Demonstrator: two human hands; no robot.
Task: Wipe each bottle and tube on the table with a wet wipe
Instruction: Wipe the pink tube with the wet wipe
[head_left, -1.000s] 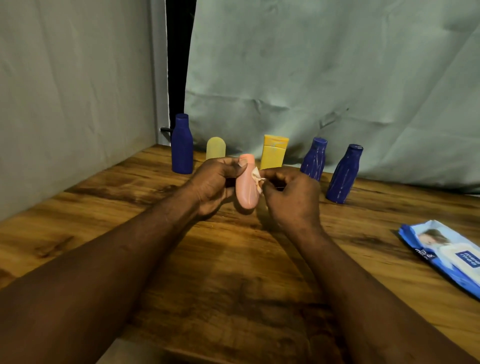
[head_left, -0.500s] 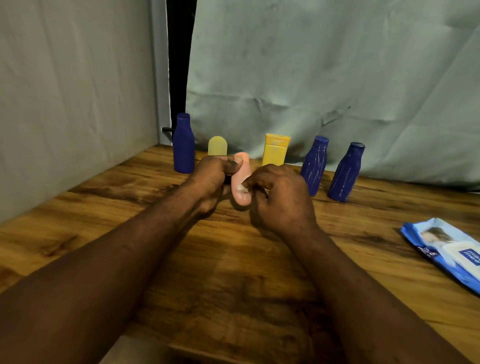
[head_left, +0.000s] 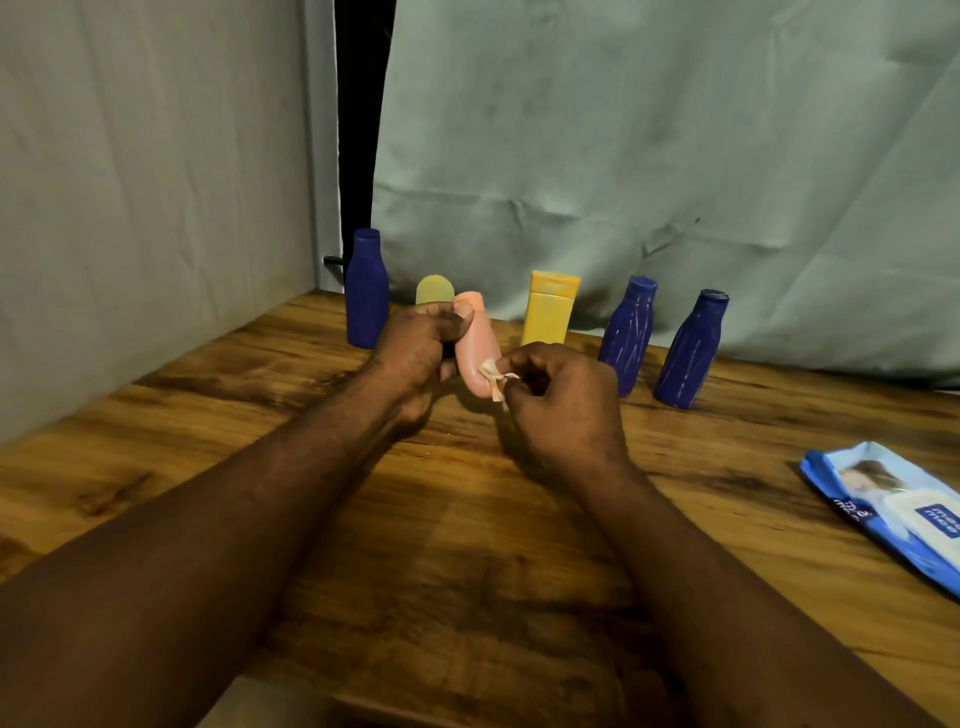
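My left hand (head_left: 415, 358) grips a pink tube (head_left: 475, 348) above the middle of the wooden table (head_left: 467, 519), thumb on its upper end. My right hand (head_left: 563, 400) pinches a small crumpled wet wipe (head_left: 493, 376) against the tube's lower right side. Behind stand a blue bottle (head_left: 367, 291), a pale yellow tube (head_left: 434, 290) partly hidden by the pink one, a yellow tube (head_left: 549, 312), and two more blue bottles (head_left: 628, 332) (head_left: 688, 351).
A blue pack of wet wipes (head_left: 893, 512) lies flat at the table's right edge. A grey wall is on the left and a pale cloth backdrop hangs close behind the row of bottles. The table's near edge is at the bottom.
My right hand slid over the front of the pink tube half a second ago and has drawn back to its lower right side, with the wipe showing again. The left hand's grip is unchanged.
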